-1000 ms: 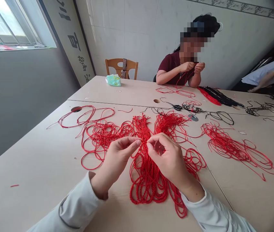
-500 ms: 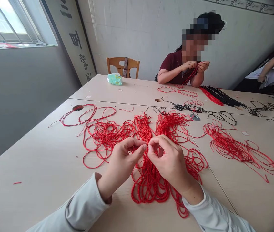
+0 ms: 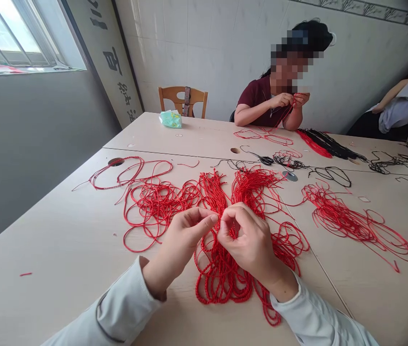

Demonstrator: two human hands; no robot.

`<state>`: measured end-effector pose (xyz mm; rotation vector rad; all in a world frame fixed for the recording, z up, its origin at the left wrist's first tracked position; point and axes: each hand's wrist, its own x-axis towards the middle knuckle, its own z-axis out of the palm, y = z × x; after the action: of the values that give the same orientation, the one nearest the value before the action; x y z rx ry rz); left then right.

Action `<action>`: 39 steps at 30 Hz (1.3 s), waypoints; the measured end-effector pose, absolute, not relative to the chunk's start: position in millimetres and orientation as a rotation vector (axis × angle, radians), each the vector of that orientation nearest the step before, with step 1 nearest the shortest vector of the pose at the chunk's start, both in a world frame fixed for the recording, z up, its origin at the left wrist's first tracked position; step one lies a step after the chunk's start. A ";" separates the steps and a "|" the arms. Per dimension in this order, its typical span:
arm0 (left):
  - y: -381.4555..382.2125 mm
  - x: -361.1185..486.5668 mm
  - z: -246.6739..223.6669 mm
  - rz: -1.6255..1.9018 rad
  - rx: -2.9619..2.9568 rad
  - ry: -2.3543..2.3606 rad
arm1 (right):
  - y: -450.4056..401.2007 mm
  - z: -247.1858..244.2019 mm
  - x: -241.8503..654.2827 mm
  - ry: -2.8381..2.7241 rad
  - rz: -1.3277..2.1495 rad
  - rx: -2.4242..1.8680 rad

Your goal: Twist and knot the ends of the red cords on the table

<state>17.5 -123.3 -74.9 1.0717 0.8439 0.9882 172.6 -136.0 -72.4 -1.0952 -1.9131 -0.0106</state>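
Left hand [image 3: 179, 251] and right hand [image 3: 250, 246] pinch one red cord bundle [image 3: 221, 281].

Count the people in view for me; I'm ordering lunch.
3: the camera wearer, whose left hand and right hand are at the red cord; one seated opposite in a maroon top; one partly visible at far right. Others may be out of view.
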 end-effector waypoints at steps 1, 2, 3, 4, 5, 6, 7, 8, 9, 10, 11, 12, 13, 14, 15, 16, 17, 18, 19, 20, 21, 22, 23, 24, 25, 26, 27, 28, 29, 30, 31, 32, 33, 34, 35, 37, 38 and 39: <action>-122.8 17.1 -75.9 0.981 1.021 0.816 | -136.0 -72.7 172.6 -1.920 0.003 -1.069; -122.4 16.6 -76.9 0.974 0.981 0.789 | -135.9 -73.0 172.6 -1.922 0.018 -1.046; -121.9 16.1 -77.7 0.968 0.951 0.767 | -135.7 -73.2 172.8 -1.920 0.035 -1.027; -121.3 15.7 -78.3 0.966 0.932 0.751 | -135.7 -73.2 173.0 -1.910 0.058 -1.018; -120.8 15.3 -78.5 0.970 0.920 0.743 | -135.6 -73.1 173.2 -1.892 0.087 -1.020; -120.4 15.0 -78.2 0.977 0.915 0.740 | -135.7 -72.7 173.3 -1.868 0.120 -1.031; -120.1 14.8 -77.6 0.988 0.919 0.743 | -135.7 -72.2 173.5 -1.843 0.154 -1.049; -120.0 14.6 -76.6 0.997 0.934 0.756 | -135.9 -71.6 173.6 -1.821 0.186 -1.069; -120.1 14.6 -75.3 1.003 0.962 0.780 | -136.0 -70.9 173.6 -1.805 0.215 -1.088; -120.4 14.6 -74.0 1.004 0.998 0.809 | -136.0 -70.3 173.7 -1.796 0.239 -1.105; -120.9 14.7 -72.7 1.001 1.039 0.837 | -136.0 -69.8 173.7 -1.793 0.254 -1.118; -121.3 14.7 -71.5 0.995 1.077 0.862 | -135.9 -69.5 173.8 -1.796 0.257 -1.131; -121.8 14.7 -70.5 0.992 1.104 0.882 | -135.8 -69.3 174.0 -1.801 0.254 -1.144; -122.1 14.7 -69.7 0.992 1.118 0.893 | -135.7 -69.1 174.2 -1.801 0.249 -1.159; -122.2 14.6 -69.1 0.996 1.120 0.898 | -135.7 -69.0 174.4 -1.796 0.251 -1.178; -122.2 14.4 -68.7 1.002 1.115 0.900 | -135.6 -68.8 174.7 -1.787 0.261 -1.197; -122.1 14.2 -68.4 1.008 1.109 0.902 | -135.7 -68.5 174.9 -1.775 0.279 -1.214; -122.1 13.9 -68.3 1.012 1.103 0.905 | -135.8 -68.1 175.1 -1.765 0.299 -1.226; -122.1 13.7 -68.1 1.014 1.101 0.908 | -135.9 -67.7 175.1 -1.759 0.317 -1.230; -122.2 13.6 -68.0 1.011 1.105 0.910 | -136.1 -67.4 175.1 -1.761 0.328 -1.227; -122.4 13.7 -67.8 1.007 1.111 0.912 | -136.4 -67.3 174.9 -1.765 0.329 -1.219; -122.7 13.9 -67.5 1.002 1.121 0.915 | -136.6 -67.3 174.7 -1.769 0.326 -1.209; -123.1 14.3 -67.2 0.998 1.131 0.921 | -136.8 -67.5 174.5 -1.772 0.321 -1.202; -123.5 14.9 -66.9 0.995 1.143 0.927 | -136.9 -67.8 174.3 -1.775 0.314 -1.197; -123.8 15.6 -66.5 0.993 1.155 0.934 | -136.8 -68.2 174.1 -1.776 0.309 -1.198; -124.1 16.2 -66.2 0.992 1.165 0.942 | -136.8 -68.7 173.9 -1.778 0.306 -1.202; -124.2 16.9 -65.9 0.993 1.172 0.949 | -136.7 -69.2 173.8 -1.781 0.307 -1.207; -124.2 17.4 -65.8 0.992 1.177 0.952 | -136.6 -69.6 173.7 -1.784 0.304 -1.211; -124.1 17.7 -65.9 0.993 1.177 0.953 | -136.6 -70.0 173.6 -1.787 0.297 -1.211; -123.7 17.8 -66.2 0.995 1.172 0.949 | -136.8 -70.4 173.6 -1.792 0.287 -1.207; -123.2 17.7 -66.8 1.000 1.163 0.941 | -137.0 -70.7 173.5 -1.802 0.276 -1.195; -122.5 17.4 -67.6 1.007 1.149 0.932 | -137.3 -71.0 173.5 -1.817 0.270 -1.179; -121.7 16.9 -68.5 1.016 1.133 0.923 | -137.6 -71.2 173.5 -1.835 0.270 -1.161; -120.9 16.3 -69.3 1.028 1.115 0.918 | -137.9 -71.4 173.6 -1.848 0.276 -1.144; -120.3 15.8 -70.1 1.037 1.101 0.919 | -138.0 -71.5 173.6 -1.855 0.286 -1.132; -119.9 15.2 -70.7 1.040 1.096 0.926 | -138.0 -71.3 173.8 -1.835 0.308 -1.131; -120.1 15.2 -70.6 1.035 1.103 0.923 | -137.8 -71.1 173.8 -1.813 0.320 -1.141; -120.6 15.3 -70.3 1.027 1.114 0.920 | -137.6 -70.7 173.9 -1.793 0.332 -1.152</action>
<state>15.3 -120.6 -70.3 1.1137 0.9197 1.0267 173.9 -137.6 -70.7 -1.1517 -1.7927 0.3324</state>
